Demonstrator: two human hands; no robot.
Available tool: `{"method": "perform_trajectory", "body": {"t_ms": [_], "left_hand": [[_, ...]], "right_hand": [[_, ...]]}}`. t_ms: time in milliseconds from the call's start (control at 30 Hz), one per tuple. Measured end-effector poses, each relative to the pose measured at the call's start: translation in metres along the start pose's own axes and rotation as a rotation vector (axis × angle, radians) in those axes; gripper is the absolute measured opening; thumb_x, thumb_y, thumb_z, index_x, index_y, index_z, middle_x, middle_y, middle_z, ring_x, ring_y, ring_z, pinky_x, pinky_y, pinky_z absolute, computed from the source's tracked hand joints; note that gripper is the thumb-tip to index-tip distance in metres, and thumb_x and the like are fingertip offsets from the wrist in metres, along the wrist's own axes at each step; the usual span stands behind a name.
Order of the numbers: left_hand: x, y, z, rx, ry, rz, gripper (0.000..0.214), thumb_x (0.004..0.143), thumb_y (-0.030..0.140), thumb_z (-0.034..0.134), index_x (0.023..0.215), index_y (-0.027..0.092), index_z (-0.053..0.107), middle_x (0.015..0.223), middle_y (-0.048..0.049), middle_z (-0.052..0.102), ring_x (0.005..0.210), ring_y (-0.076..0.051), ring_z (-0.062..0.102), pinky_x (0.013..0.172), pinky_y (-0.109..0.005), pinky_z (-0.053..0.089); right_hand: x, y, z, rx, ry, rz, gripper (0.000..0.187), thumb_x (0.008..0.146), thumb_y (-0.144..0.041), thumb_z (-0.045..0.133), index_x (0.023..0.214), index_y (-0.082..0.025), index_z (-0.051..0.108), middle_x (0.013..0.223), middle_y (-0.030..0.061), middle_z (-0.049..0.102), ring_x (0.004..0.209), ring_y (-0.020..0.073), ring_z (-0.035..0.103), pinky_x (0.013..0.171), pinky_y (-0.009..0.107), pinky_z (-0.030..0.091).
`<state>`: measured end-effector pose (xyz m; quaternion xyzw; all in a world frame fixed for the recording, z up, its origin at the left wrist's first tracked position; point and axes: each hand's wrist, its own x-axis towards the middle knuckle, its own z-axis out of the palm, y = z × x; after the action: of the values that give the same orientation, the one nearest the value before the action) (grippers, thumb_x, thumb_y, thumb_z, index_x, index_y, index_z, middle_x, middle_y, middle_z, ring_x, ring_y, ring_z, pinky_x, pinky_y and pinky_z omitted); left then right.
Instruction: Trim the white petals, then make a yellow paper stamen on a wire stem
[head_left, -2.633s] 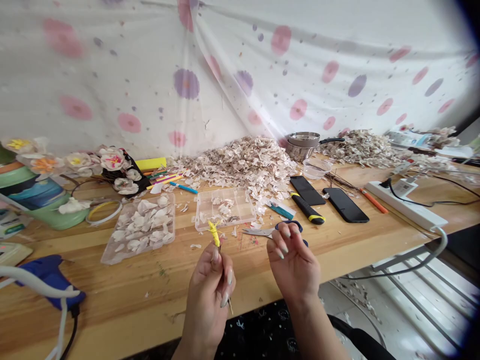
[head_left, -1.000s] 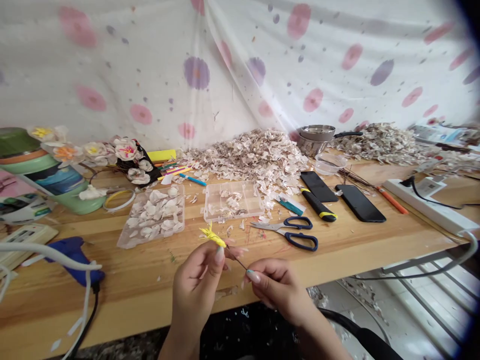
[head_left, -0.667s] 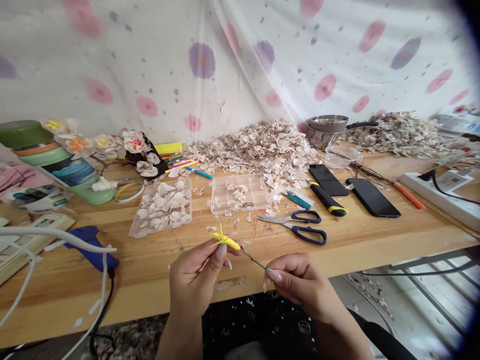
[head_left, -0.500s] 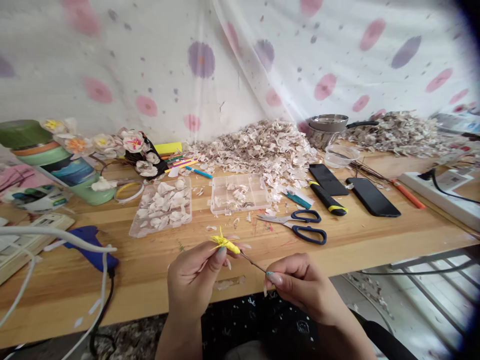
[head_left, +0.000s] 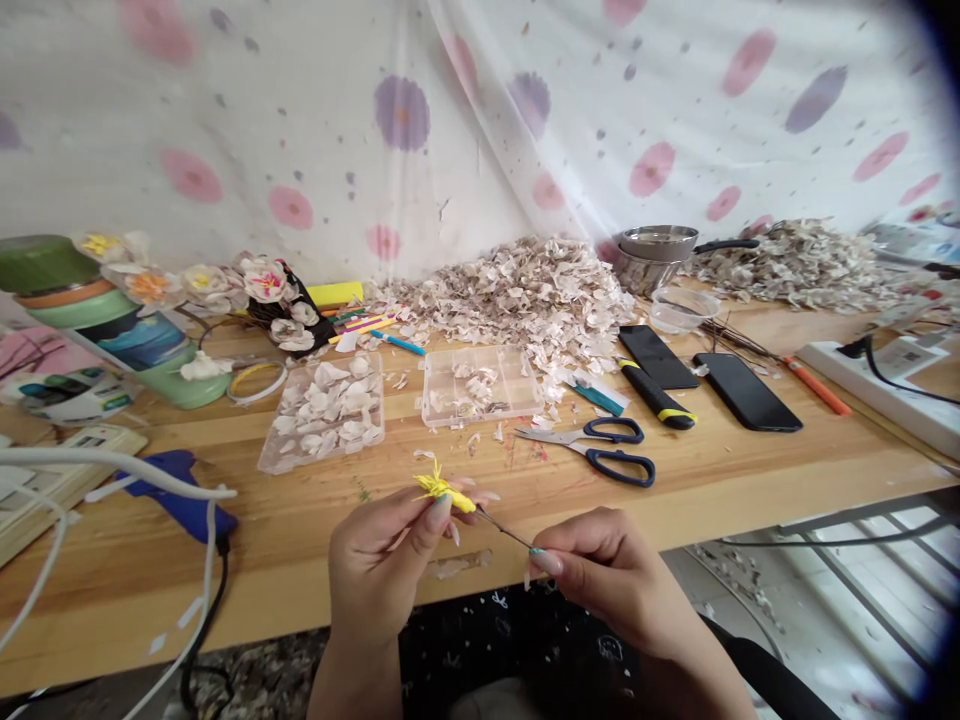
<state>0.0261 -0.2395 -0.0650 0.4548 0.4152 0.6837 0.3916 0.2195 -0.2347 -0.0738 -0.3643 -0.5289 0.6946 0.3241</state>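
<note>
Between the thumb and fingers of my left hand (head_left: 386,560) is a yellow fringed flower centre (head_left: 454,499), its cut strands spreading at the upper left. A thin brown stem (head_left: 504,528) runs from its base down to the right. My right hand (head_left: 604,565) pinches that stem near its lower end. Just beyond the hands lie scissors (head_left: 592,447) with dark blue handles, blades pointing left. A clear tray of pale petals (head_left: 326,412) and a divided clear box (head_left: 480,388) holding some petal scraps sit farther back.
A large heap of dried petals (head_left: 525,290) lies against the patterned sheet. Two phones, a black-and-yellow cutter (head_left: 656,395) and a power strip (head_left: 892,395) are at right. At left are a blue glue gun (head_left: 180,490), white cables and finished flowers (head_left: 206,285).
The flower centre and my left hand have shifted slightly left, and the yellow strands have turned a little. Both hands keep their hold.
</note>
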Motion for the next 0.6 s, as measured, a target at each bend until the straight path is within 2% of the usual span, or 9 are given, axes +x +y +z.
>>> {"method": "perform_trajectory", "body": {"t_ms": [367,600], "left_hand": [[0.0012,-0.0004,-0.0020,0.049,-0.087,-0.010,0.017,0.088,0.033,0.067,0.083,0.024,0.080,0.083,-0.0036,0.080,0.065,-0.015,0.070,0.053,-0.022,0.048],[0.0010,-0.0057,-0.0067,0.046,-0.102,-0.008,0.014,0.083,0.029,0.074,0.095,0.028,0.080,0.079,-0.0011,0.080,0.066,-0.014,0.070,0.054,-0.021,0.048]], "right_hand": [[-0.0005,-0.0020,-0.0001,0.080,0.009,0.046,0.045,0.081,-0.054,0.067,0.064,-0.013,0.061,0.045,-0.0085,0.028,0.042,0.0044,0.017,0.040,0.022,0.010],[-0.0007,-0.0038,0.0000,0.080,0.003,0.050,0.046,0.079,-0.054,0.070,0.064,-0.011,0.063,0.045,-0.0087,0.028,0.041,0.0038,0.018,0.040,0.022,0.011]]}}
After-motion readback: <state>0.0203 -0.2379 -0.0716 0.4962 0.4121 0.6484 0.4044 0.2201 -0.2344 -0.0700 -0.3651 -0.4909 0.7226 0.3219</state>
